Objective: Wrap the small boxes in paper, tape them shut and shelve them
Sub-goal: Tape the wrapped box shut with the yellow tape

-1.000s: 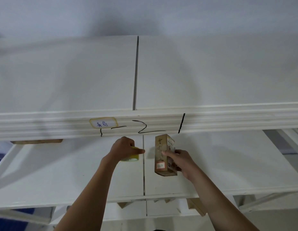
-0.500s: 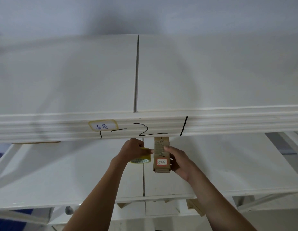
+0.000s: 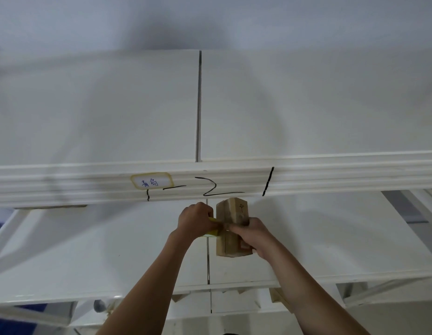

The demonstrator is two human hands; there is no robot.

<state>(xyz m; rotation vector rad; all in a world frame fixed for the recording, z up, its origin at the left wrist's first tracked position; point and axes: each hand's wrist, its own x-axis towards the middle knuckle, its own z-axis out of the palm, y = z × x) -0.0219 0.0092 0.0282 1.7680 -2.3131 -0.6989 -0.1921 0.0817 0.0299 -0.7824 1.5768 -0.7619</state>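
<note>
The right hand [image 3: 252,234] is holding the paper-wrapped box [image 3: 230,227] in its grip above the white shelf [image 3: 331,238], while the left hand [image 3: 194,220] is gripping a yellow tape roll [image 3: 213,232] against it.

Box [image 3: 230,228] upright on lower shelf [image 3: 331,243], just right of board seam; tape roll [image 3: 213,232] touching box at 9 o'clock; label [image 3: 152,181] on upper shelf edge (11 o'clock of box).
</note>
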